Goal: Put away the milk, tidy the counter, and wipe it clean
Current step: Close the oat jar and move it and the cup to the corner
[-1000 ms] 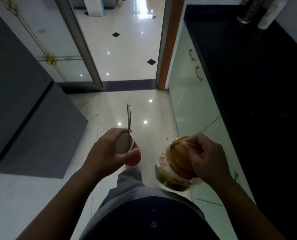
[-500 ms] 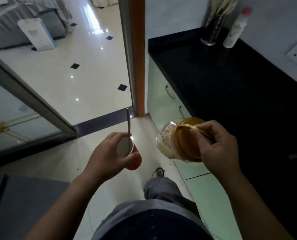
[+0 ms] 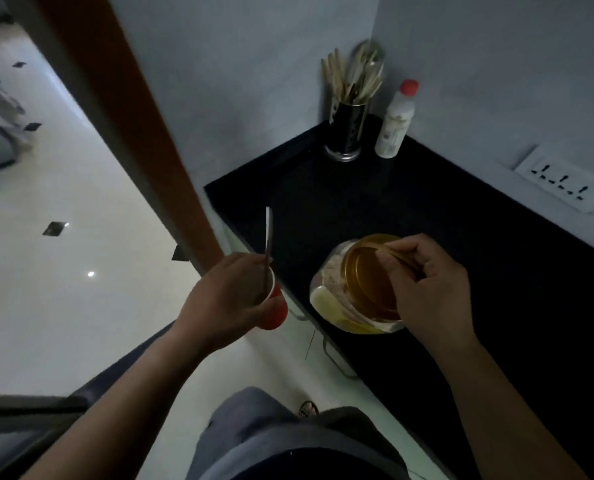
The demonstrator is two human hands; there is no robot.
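Observation:
My left hand [image 3: 229, 299] grips a red paper cup [image 3: 275, 308] with a metal spoon [image 3: 268, 237] standing upright in it, held over the floor just left of the counter's edge. My right hand [image 3: 430, 289] holds a clear jar [image 3: 337, 299] by the handle of its gold lid [image 3: 368, 275]. The jar hangs tilted above the front edge of the black counter [image 3: 427, 209]. It holds pale grainy contents.
A dark utensil holder [image 3: 347, 133] full of wooden and metal utensils stands in the counter's far corner, with a white red-capped bottle [image 3: 394, 123] beside it. A wall socket strip [image 3: 562, 181] sits at the right. An orange door frame [image 3: 143, 140] borders the counter's left end.
My view has swung right, from the doorway and floor to the counter corner. Both hands have carried the cup and the jar along, and the jar now hangs over the counter's edge.

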